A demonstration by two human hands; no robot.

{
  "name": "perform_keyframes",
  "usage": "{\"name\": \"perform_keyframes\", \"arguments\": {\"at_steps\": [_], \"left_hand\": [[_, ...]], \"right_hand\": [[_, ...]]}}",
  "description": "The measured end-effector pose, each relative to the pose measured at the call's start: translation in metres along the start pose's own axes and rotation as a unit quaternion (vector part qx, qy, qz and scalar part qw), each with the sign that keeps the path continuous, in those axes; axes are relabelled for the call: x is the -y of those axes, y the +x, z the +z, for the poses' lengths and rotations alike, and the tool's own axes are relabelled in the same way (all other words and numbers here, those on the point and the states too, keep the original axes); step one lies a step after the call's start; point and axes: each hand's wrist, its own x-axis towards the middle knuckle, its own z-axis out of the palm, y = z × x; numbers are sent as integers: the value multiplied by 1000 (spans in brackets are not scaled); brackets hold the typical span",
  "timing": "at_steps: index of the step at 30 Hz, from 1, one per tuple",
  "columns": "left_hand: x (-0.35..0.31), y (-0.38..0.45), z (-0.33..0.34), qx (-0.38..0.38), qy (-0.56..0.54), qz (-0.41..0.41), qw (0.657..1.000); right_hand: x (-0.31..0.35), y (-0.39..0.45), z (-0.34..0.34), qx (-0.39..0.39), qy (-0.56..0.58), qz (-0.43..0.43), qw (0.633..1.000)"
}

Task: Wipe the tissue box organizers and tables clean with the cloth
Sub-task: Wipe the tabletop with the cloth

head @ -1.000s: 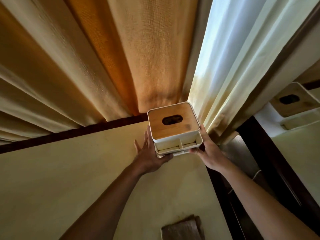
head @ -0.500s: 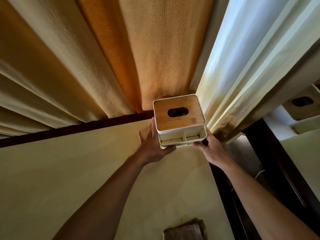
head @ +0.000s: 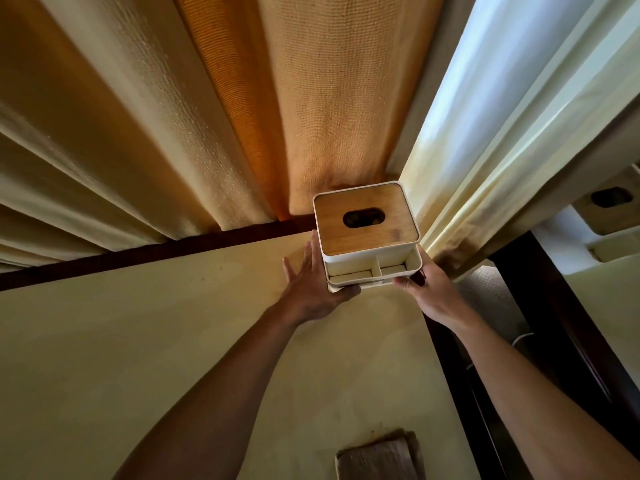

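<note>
Both arms reach out to the far right corner of the table. The tissue box organizer, white with a wooden lid and an oval slot, sits between the two hands, close to the curtain and just inside the table's dark back edge.

Left hand: fingers straight along the box's left side, thumb under the front lip. It touches and steadies more than it clasps.

Right hand: fingers curled round the front right corner at the tray; this hand pinches the box. Whether the base rests on the table or is slightly lifted, cannot tell.

The two-handed hold looks chosen to keep the box level, so the lid and the front compartments stay put while it is placed in the corner.

Cloth: folded, brown, lying on the table at the near edge, well apart from both hands. Neither hand has it, so no wiping at present.

A second organizer stands on the neighbouring surface at right, partly cut off.
</note>
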Motion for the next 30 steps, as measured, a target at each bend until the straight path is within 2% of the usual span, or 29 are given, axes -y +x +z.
{"name": "perform_keyframes", "arguments": {"at_steps": [7,11,15,19,25,30], "left_hand": [[2,-5,-3,-12,-17,-3,1000],[11,-20,-10,-5,3,-18,1000],[24,-64,-20,-18,16,-25,999],[53,-131,-26,-46,42,-88,994],[95,-246,-14,-66,76,-164,981],[114,-328,3,-22,112,-210,971]], "right_hand": [[1,-4,1,-13,37,-5,999],[4,-24,6,-50,-1,-9,999],[-9,-68,29,-126,-52,1,991],[-25,-120,67,-192,-96,-60,975],[-51,-183,108,-139,-220,-157,953],[-66,-241,139,-129,-288,-169,934]]}}
